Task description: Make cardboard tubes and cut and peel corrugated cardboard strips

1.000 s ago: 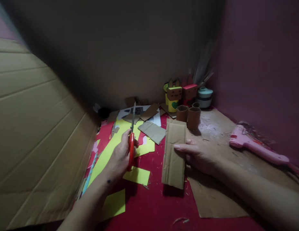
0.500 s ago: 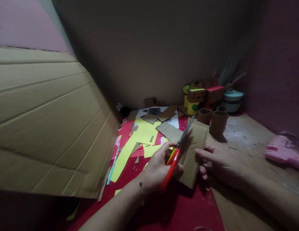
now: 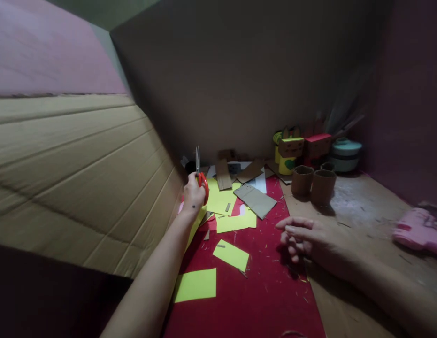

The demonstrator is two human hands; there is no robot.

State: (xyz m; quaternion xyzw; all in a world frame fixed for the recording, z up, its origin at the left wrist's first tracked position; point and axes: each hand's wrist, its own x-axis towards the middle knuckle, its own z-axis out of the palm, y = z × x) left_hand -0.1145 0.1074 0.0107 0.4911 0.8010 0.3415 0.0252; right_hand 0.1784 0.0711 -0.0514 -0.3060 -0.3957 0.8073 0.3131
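Viewing from the head camera: left hand [image 3: 193,193] was extended toward the far part of the bench [image 3: 371,213], its grip clamped on the red handles of the scissors [image 3: 203,182]; blades pointed up and away. Some fingers were hidden. Right hand [image 3: 306,237] was near the right edge of the red sheet [image 3: 267,300], palm side turned inward, its grip apart, fingers loosely bent; contact with the surface could not be told. Brown strip [image 3: 224,175] lay just right of the scissors, among other scraps. Grey card [image 3: 256,201] lay at a slant between the two hands, beyond the right. Two yellow pieces, one [image 3: 232,256] farther off and one [image 3: 197,285] closer, lay on the red sheet. Tubes [image 3: 323,188] stood upright beyond the right hand; glue gun [image 3: 415,230] lay at far right.
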